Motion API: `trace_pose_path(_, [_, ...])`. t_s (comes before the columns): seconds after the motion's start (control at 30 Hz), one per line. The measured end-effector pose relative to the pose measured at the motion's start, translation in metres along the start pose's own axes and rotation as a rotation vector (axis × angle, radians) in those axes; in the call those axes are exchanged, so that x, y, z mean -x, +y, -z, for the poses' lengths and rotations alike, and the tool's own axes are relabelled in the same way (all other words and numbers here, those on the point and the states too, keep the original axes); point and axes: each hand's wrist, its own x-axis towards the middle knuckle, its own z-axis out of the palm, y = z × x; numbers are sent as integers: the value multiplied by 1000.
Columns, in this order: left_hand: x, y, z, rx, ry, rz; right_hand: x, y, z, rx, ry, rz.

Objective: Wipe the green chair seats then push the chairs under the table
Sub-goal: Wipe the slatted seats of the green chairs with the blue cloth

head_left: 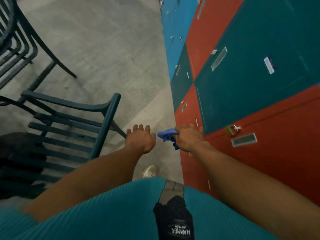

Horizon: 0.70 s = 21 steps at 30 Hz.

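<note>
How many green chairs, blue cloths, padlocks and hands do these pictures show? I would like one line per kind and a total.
Green chairs: 2
Blue cloth: 1, held in the right hand
Padlock: 1
Hands: 2
Total: 6

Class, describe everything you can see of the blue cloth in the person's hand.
The crumpled blue cloth looks soft and thin, bunched into folds. It is gripped in the right hand, its loose end sticking out toward the open, empty left hand without touching it; a small corner hangs below the fist. It is held in the air above the grey concrete floor, beside the red and teal lockers.
</note>
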Motion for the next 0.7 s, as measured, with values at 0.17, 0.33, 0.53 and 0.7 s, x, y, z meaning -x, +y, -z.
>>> trace_pose_path(0.17, [-64,5,49,84,25,95,-84,-4,61,105,5,101])
trace_pose_path(0.33, [-129,5,88,200,80,181,-172,-16,111,181,13,194])
trace_pose_path(0.53, [-218,-19,131,363,85,370,-297,-39,172,315,-14,343])
trace_pose_path(0.7, [-274,-49,168,478,54,587,-388,-81,233,441,-54,527])
